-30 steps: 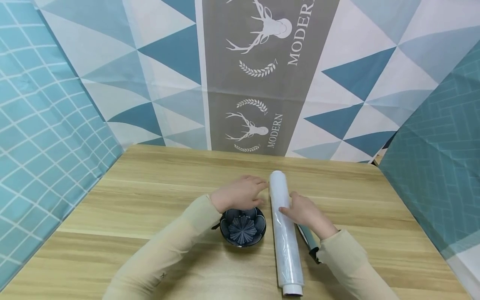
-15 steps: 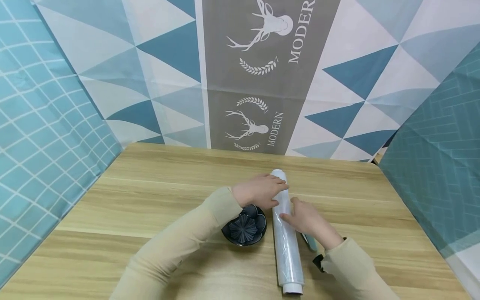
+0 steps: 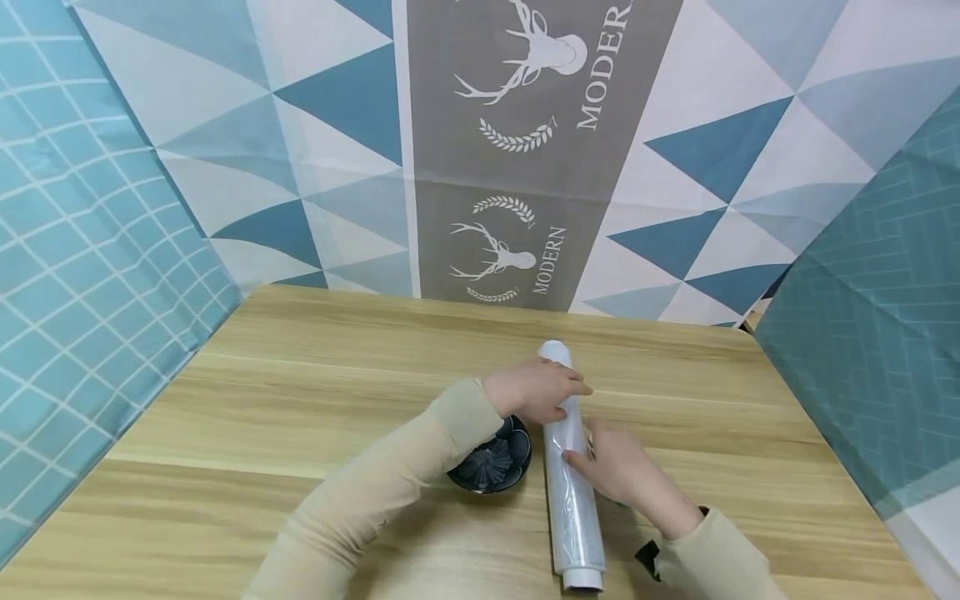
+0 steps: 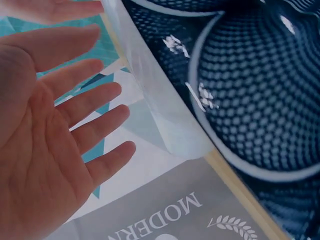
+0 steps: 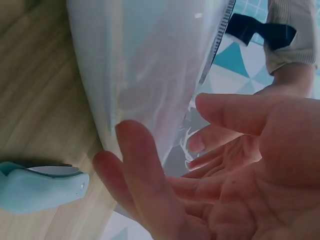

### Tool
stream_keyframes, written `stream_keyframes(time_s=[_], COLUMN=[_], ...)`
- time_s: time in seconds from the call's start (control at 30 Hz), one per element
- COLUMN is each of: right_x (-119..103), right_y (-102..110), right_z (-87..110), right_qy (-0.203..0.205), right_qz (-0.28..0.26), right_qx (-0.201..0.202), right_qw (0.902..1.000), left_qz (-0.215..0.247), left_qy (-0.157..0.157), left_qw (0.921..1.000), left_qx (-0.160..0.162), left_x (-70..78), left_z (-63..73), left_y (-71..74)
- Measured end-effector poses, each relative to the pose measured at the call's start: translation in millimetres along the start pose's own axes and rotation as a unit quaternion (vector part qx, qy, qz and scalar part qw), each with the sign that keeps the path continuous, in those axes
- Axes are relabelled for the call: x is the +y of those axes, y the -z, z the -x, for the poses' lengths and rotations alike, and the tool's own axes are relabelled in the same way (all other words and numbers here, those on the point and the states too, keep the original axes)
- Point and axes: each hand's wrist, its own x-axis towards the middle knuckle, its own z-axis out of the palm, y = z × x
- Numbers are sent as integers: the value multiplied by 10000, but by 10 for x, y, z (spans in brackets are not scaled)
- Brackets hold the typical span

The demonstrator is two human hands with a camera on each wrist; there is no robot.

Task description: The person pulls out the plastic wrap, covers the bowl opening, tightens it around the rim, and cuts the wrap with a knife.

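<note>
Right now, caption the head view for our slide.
Left hand and right hand at a film roll, a dark bowl alongside on the table.

can see only part of the bowl (image 3: 491, 468), behind the left sleeve (image 3: 382, 483) in the head view and cut off in the left wrist view. cannot follow the roll (image 3: 573, 517) behind the left hand (image 3: 536, 392), nor tell of any touch with the fingers of the right hand (image 3: 618, 462). can barely make out the teal tool (image 5: 45, 192) behind that hand in the head view, cut off at left in the right wrist view.
</note>
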Motion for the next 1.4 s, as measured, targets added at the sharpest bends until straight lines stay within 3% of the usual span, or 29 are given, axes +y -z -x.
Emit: stream_keyframes(time_s=[0.4, 0.93, 1.2, 1.4], right_x=[-23, -96, -93, -100], right_y=[-130, -159, -165, -166], right_z=[174, 135, 126, 86], right_qy=[-214, -438, -507, -408], right_qz=[-450, -618, -995, -1047], right_qx=[-146, -194, -277, -249], right_qw=[9987, 9969, 9934, 9934], left_qz=[58, 149, 261, 275], left_qy=[-13, -74, -56, 101], left_qw=[9997, 9995, 9994, 9992], left_qx=[-246, -268, -211, -260], left_x=[47, -1, -28, -59], left_z=[-52, -16, 2, 37], left_y=[-8, -46, -53, -46])
